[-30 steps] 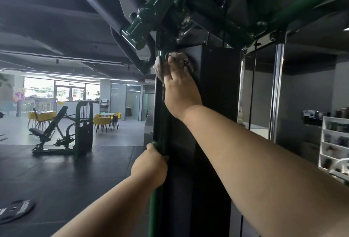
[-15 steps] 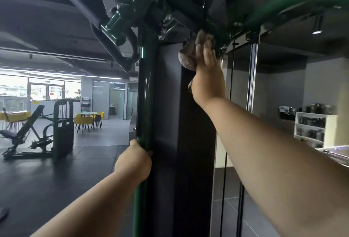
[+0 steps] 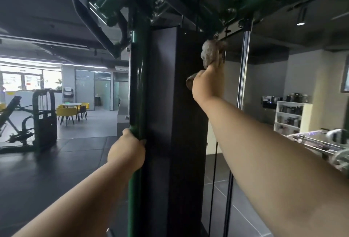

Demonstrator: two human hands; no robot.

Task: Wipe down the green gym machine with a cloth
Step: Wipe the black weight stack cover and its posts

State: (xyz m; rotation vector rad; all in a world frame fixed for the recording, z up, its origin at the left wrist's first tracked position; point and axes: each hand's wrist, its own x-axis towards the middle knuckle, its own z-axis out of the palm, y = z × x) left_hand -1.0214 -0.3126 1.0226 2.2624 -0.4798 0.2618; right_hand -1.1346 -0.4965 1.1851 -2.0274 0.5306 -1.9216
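Mid-wipe: right hand [image 3: 207,83] gripping cloth [image 3: 210,52] against black panel's [image 3: 170,104] top corner, left hand [image 3: 127,151] clasping green post [image 3: 137,85]; most of machine seemingly unwiped.

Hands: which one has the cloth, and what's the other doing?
The right hand, raised high at the black column's right edge, holds the cloth. The left hand, lower down, grips the green upright post, no cloth.

Far left, a second gym machine [image 3: 40,119] stands on dark floor tiles [image 3: 56,161]. Behind it, yellow chairs [image 3: 66,113] ring a small table [image 3: 72,104] near bright windows [image 3: 28,80]. At right, a white shelf [image 3: 290,116] holds dark containers, under a ceiling spotlight [image 3: 300,17].
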